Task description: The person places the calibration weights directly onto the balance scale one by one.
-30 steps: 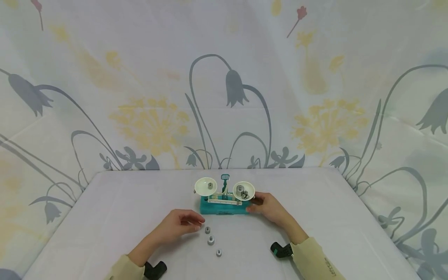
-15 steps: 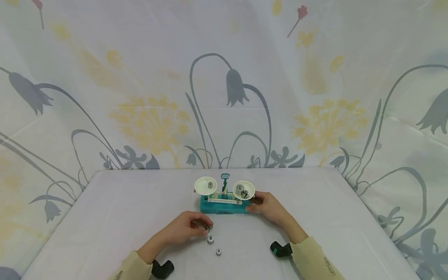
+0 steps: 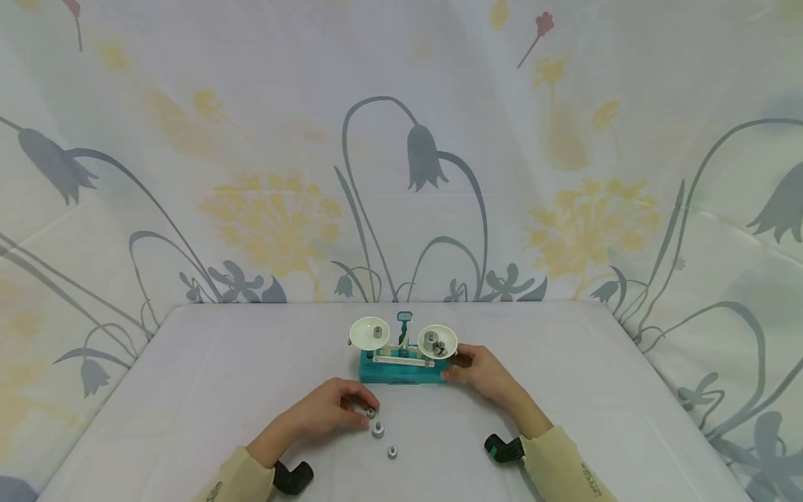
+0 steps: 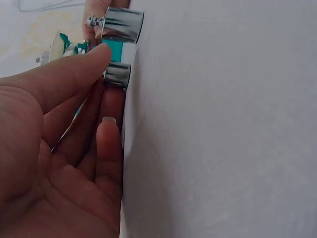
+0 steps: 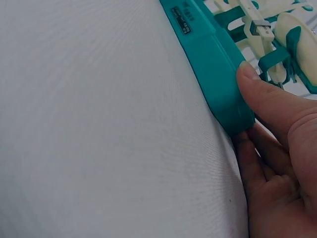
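A teal balance scale (image 3: 401, 374) with two cream pans stands mid-table. My right hand (image 3: 482, 373) grips the right end of its base (image 5: 223, 84), thumb on top and fingers round the end. Just in front of the scale, my left hand (image 3: 329, 408) pinches a small metal weight (image 4: 118, 75) between thumb and fingers, low at the tabletop; whether it touches the cloth I cannot tell. Close by stands a larger knobbed weight (image 3: 378, 430), and nearer me another weight (image 3: 392, 452). The left pan (image 3: 362, 341) bears one weight; several lie in the right pan (image 3: 448, 337).
White cloth covers the table (image 3: 251, 355), with a flower-patterned curtain (image 3: 301, 139) behind it. A black wrist device (image 3: 293, 478) shows beside the left sleeve, another (image 3: 504, 448) beside the right.
My left hand has moved right to the nearest small weight and now pinches it. The right hand stays on the scale's base, and the pans look the same.
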`<state>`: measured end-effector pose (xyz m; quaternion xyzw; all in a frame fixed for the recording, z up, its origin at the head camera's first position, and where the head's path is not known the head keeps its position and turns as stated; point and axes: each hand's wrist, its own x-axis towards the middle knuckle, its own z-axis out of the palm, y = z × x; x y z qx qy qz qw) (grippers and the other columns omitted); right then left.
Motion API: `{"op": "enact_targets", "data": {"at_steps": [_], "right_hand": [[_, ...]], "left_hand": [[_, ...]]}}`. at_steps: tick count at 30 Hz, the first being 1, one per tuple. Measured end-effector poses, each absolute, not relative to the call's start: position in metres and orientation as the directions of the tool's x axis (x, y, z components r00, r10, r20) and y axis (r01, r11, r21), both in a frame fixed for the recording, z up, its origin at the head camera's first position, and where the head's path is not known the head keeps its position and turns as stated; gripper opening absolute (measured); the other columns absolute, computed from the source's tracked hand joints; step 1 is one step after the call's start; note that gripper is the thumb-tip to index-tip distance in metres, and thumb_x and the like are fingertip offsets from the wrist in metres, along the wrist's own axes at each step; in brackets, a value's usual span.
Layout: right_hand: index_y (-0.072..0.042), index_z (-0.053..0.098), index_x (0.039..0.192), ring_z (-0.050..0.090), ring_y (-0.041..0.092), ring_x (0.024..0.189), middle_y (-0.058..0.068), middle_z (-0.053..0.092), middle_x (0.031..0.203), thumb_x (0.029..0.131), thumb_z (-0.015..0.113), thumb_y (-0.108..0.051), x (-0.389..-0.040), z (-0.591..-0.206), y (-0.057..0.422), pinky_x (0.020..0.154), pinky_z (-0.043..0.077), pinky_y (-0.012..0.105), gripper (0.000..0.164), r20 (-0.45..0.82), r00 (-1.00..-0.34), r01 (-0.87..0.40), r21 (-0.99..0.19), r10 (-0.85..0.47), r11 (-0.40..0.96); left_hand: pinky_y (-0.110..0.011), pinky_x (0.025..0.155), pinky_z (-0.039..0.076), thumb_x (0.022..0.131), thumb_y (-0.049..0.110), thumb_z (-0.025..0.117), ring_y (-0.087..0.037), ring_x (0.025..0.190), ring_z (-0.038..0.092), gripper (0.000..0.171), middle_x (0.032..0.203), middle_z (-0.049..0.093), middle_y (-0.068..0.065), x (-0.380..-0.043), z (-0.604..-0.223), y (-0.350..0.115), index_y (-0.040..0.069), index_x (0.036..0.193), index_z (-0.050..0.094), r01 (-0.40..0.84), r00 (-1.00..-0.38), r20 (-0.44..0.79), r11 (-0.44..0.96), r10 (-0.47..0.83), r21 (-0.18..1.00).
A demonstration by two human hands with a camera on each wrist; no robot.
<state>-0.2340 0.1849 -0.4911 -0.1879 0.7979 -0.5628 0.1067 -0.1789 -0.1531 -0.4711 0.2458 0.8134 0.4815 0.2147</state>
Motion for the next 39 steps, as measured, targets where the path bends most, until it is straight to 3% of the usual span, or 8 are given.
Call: {"op": "enact_targets", "data": {"at_steps": [20,29,39], "right_hand": [[0.01,0.054,0.135,0.051,0.04,0.129,0.023,0.057,0.135,0.085,0.077,-0.004,-0.2348,-0.4898,0.1835,0.104,0.041,0.048,0.057,0.038,-0.908,-0.184,-0.931,-0.417,0.316],[0.004,0.055,0.137,0.052,0.033,0.129,0.017,0.058,0.136,0.085,0.08,-0.014,-0.2339,-0.4903,0.1859,0.104,0.043,0.041,0.06,0.053,-0.898,-0.194,-0.938,-0.437,0.286],[0.004,0.056,0.136,0.052,0.034,0.129,0.017,0.058,0.136,0.085,0.08,-0.013,-0.2344,-0.4937,0.1863,0.105,0.042,0.044,0.059,0.061,-0.897,-0.2,-0.94,-0.437,0.278]], "left_hand": [[-0.026,0.077,0.049,0.085,0.005,0.077,-0.016,0.09,0.058,0.021,0.098,0.068,0.008,-0.1824,-0.4705,-0.1511,0.019,0.1,0.075,0.242,-0.783,-0.108,0.461,0.613,0.854],[-0.027,0.079,0.048,0.085,0.005,0.077,-0.018,0.091,0.057,0.02,0.097,0.067,0.008,-0.1814,-0.4712,-0.15,0.019,0.098,0.074,0.238,-0.78,-0.114,0.46,0.616,0.856],[-0.025,0.074,0.045,0.083,0.009,0.08,-0.015,0.087,0.056,0.016,0.092,0.067,0.007,-0.1767,-0.4664,-0.1464,0.017,0.096,0.074,0.282,-0.787,-0.075,0.464,0.612,0.84]]}}
